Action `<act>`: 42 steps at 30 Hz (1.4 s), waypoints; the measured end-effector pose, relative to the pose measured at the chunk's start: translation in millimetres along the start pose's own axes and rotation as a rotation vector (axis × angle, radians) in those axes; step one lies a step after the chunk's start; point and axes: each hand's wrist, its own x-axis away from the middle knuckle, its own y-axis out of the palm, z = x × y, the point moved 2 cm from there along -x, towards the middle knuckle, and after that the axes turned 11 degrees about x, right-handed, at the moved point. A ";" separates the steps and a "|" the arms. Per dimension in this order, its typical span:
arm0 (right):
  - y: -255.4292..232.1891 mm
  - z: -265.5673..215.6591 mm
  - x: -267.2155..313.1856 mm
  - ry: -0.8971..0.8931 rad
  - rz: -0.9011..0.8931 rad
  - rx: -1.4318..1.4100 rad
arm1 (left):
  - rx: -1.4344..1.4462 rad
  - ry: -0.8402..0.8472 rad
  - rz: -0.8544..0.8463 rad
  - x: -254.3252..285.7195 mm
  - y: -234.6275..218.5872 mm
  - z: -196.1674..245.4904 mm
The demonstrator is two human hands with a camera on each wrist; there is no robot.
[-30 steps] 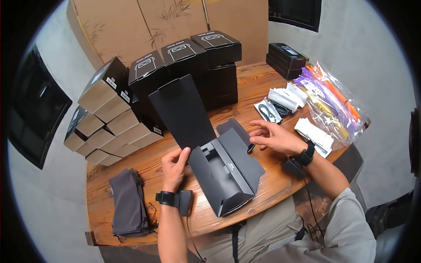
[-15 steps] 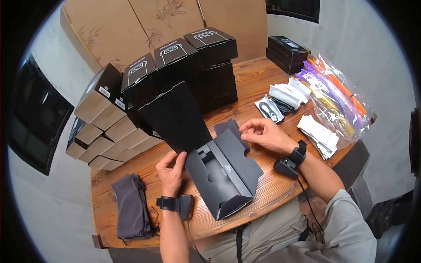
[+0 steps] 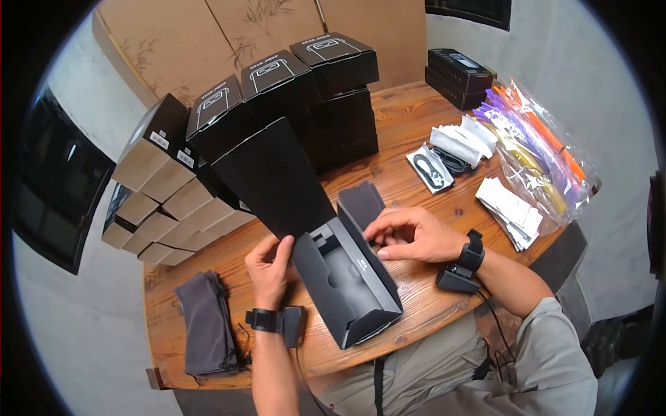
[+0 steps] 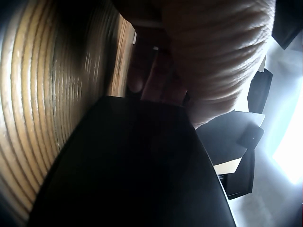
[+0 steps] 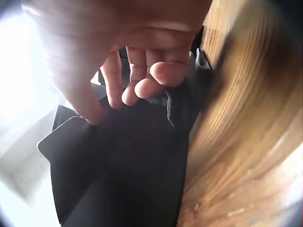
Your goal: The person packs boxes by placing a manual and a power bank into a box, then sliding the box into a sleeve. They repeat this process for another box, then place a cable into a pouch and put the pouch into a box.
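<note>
An open black cardboard box (image 3: 350, 281) lies tilted on the table with its long lid (image 3: 274, 180) raised at the far end. My left hand (image 3: 269, 267) grips its left side near the lid hinge, thumb at the edge, other fingers out of sight in the head view. On the other side, my right hand (image 3: 420, 239) has its loosely bent fingers against the outer face of the side flap (image 5: 128, 156). That flap stands up along the box wall. Just behind the right fingers lies a dark grey cloth pouch (image 3: 361, 204).
Stacked black boxes (image 3: 277, 97) and cartons with pale ends (image 3: 177, 201) stand at the back left. More grey pouches (image 3: 205, 322) lie at the left front. To the right are bagged cables (image 3: 430, 170), white papers (image 3: 510, 215), colourful strips in plastic (image 3: 538, 152) and two small boxes (image 3: 458, 80).
My right hand has come down and left onto the box's side flap, which lay folded outward and now stands up against the box. The left hand keeps its grip.
</note>
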 end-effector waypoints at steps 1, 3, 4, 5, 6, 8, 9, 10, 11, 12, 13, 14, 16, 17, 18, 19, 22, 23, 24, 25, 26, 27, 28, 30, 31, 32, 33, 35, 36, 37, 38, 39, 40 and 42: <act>1.4 -2.8 0.1 -0.040 -0.019 0.025 | 0.001 -0.004 0.003 -0.2 -0.2 -1.1; 6.1 -6.4 2.1 -0.038 -0.082 0.049 | -0.002 0.004 0.007 0.3 2.6 0.5; 9.0 -9.5 2.5 -0.058 -0.104 0.062 | -0.004 0.010 0.010 0.8 3.5 1.6; 11.9 -11.2 2.7 -0.078 -0.125 0.075 | -0.011 0.008 0.009 1.2 3.2 1.9; 14.7 -10.6 2.6 -0.103 -0.150 0.122 | -0.020 0.007 0.005 1.2 2.5 2.2; 17.6 -11.5 3.0 -0.083 -0.171 0.119 | -0.016 0.003 0.008 0.4 0.6 1.0; 17.8 -11.8 3.5 -0.073 -0.181 0.119 | -0.002 0.000 0.016 0.2 -1.5 -1.5; 17.0 -11.6 3.5 -0.072 -0.189 0.140 | 0.011 -0.001 0.024 -0.3 -1.5 -1.4; 16.7 -12.4 3.8 -0.067 -0.191 0.135 | 0.022 -0.004 0.009 0.0 0.0 -0.3; 16.9 -13.8 4.0 -0.062 -0.193 0.128 | 0.032 -0.007 -0.005 1.1 2.3 2.1; 17.2 -14.5 4.1 -0.057 -0.196 0.122 | 0.042 -0.009 -0.019 2.0 4.7 3.8; 17.5 -13.8 4.1 -0.066 -0.190 0.130 | 0.072 -0.017 -0.026 2.4 6.7 3.5; 18.7 -11.4 3.5 -0.087 -0.177 0.145 | 0.130 -0.033 -0.040 2.4 9.3 3.3; 18.5 -12.0 3.4 -0.085 -0.178 0.156 | 0.067 -0.021 -0.064 2.2 5.7 2.2; 17.6 -13.1 3.1 -0.082 -0.179 0.169 | 0.005 -0.009 -0.088 1.6 -1.0 -0.5; 17.0 -13.8 2.9 -0.079 -0.179 0.181 | -0.056 0.002 -0.112 0.8 -4.3 -2.0; 16.8 -13.2 2.8 -0.062 -0.185 0.194 | 0.066 0.091 -0.277 -2.8 -1.6 -3.5; 17.0 -11.5 2.8 -0.062 -0.177 0.188 | 0.055 0.089 -0.289 -2.1 0.3 -2.6; 17.8 -8.4 2.9 -0.062 -0.169 0.181 | 0.058 0.055 -0.298 -1.3 2.4 -0.9; 18.2 -6.3 3.0 -0.062 -0.160 0.173 | 0.060 0.022 -0.307 -0.5 5.4 2.6; 18.5 -5.6 3.2 -0.061 -0.161 0.170 | 0.062 -0.011 -0.316 0.0 7.5 4.0; 18.7 -5.1 3.2 -0.060 -0.161 0.166 | 0.075 -0.022 -0.322 0.3 8.4 4.0; 18.9 -4.8 3.4 -0.059 -0.162 0.161 | 0.088 -0.033 -0.328 0.5 9.0 4.0; 19.5 -4.8 4.3 -0.067 -0.165 0.137 | 0.079 -0.039 -0.328 0.8 9.1 3.6; 19.6 -4.9 4.6 -0.071 -0.166 0.125 | 0.058 -0.034 -0.323 0.5 8.6 2.8; 19.2 -5.4 5.5 -0.076 -0.171 0.095 | 0.036 -0.029 -0.318 0.4 8.3 2.2; 18.5 -6.4 6.7 -0.082 -0.177 0.066 | 0.034 -0.028 -0.315 0.5 8.0 1.8; 17.8 -7.5 7.8 -0.115 -0.182 0.015 | 0.029 -0.026 -0.307 0.8 7.3 1.1; 17.7 -8.0 8.3 -0.142 -0.180 -0.008 | 0.033 -0.026 -0.308 0.8 7.2 0.8; 17.9 -8.5 8.5 -0.170 -0.176 -0.031 | 0.037 -0.027 -0.310 0.6 7.3 0.5; 18.1 -9.9 8.8 -0.179 -0.184 -0.017 | 0.041 -0.028 -0.312 0.4 7.5 0.1; 18.0 -12.4 9.4 -0.188 -0.190 -0.003 | 0.042 -0.028 -0.313 0.5 7.9 0.7; 18.3 -13.8 9.9 -0.198 -0.196 0.010 | 0.043 -0.029 -0.314 0.5 8.4 2.1; 19.8 -13.6 10.9 -0.188 -0.213 -0.001 | 0.042 -0.030 -0.317 0.7 8.6 2.6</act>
